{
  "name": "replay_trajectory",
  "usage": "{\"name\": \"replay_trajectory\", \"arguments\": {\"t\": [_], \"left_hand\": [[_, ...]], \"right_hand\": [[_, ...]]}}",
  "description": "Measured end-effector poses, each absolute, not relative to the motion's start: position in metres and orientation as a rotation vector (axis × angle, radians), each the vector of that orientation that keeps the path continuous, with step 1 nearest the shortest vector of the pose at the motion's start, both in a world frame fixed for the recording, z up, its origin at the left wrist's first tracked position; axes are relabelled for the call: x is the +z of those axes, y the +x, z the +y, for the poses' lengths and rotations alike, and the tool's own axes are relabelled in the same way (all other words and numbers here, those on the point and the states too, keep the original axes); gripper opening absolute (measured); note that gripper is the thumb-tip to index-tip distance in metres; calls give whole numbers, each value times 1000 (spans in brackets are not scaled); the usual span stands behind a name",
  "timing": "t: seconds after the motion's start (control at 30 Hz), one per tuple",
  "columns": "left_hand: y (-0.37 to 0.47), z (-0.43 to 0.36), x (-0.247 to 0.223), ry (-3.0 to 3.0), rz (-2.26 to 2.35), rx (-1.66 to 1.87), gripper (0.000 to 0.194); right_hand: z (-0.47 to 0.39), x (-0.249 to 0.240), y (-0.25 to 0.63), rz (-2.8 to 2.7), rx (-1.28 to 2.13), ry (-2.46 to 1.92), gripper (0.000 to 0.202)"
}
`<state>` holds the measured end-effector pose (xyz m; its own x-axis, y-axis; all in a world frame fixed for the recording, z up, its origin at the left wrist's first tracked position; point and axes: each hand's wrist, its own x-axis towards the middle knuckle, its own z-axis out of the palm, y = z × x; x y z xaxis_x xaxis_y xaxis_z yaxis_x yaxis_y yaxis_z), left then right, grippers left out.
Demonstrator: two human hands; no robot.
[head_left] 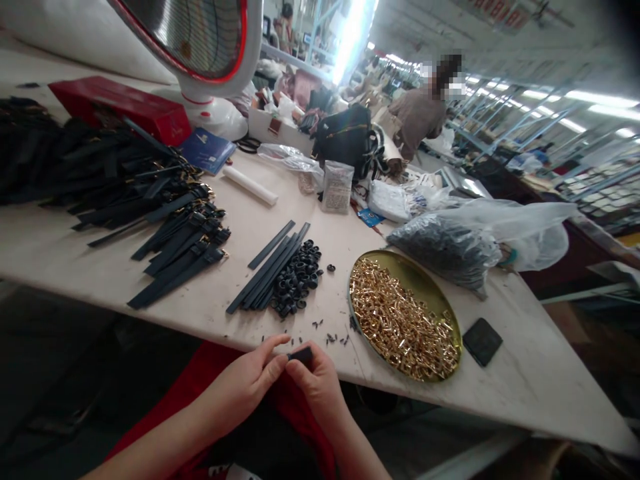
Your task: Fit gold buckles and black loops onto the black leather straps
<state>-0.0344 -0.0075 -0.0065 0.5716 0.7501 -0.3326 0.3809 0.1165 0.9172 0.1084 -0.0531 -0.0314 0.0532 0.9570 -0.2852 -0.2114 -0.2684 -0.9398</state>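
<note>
At the table's front edge, my two hands meet over a short dark strap piece [301, 355]. My right hand [320, 383] is closed around it, thumb on top. My left hand [253, 377] pinches at its left end, index finger stretched forward; the pinched part is mostly hidden. Just beyond lie small dark scraps [336, 339], a heap of small black loops [297, 280] and several flat dark strips [270, 273]. To the right, a round brass-coloured tray [425, 277] holds a pile of small gold metal pieces [400, 320].
Dark straps with gold buckles [185, 240] are piled at the left. Behind them stand a red box [120, 107] and a fan [215, 110]. A plastic bag of dark pieces [445, 247] and a black square [483, 341] lie right. A person [420, 120] is in the background.
</note>
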Motion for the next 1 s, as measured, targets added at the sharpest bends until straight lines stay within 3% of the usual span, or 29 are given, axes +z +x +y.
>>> {"name": "replay_trajectory", "arguments": {"t": [0.1,0.23,0.33,0.7,0.77,0.9,1.0], "left_hand": [[-31,1,-14,1454,983,385,31],[-29,11,-23,1422,1104,419,21],[-24,13,-26,1379,1130,422,16],[-22,-2,-10,1429,1057,431,22],[-22,-5,-1,1436,1039,501,24],[-20,-10,18,1374,979,635,27],[-22,-17,24,1320,981,634,25]], "right_hand": [[-38,-29,145,-1178,1181,-1511,21],[-1,-17,224,-1606,174,-2144,19],[24,-12,265,-1720,13,-2225,13],[13,3,254,-1709,197,-2055,14],[-3,12,228,-1584,480,-1942,17],[-35,23,163,-922,1398,-1424,19],[-52,22,124,-673,1602,-1257,19]]}}
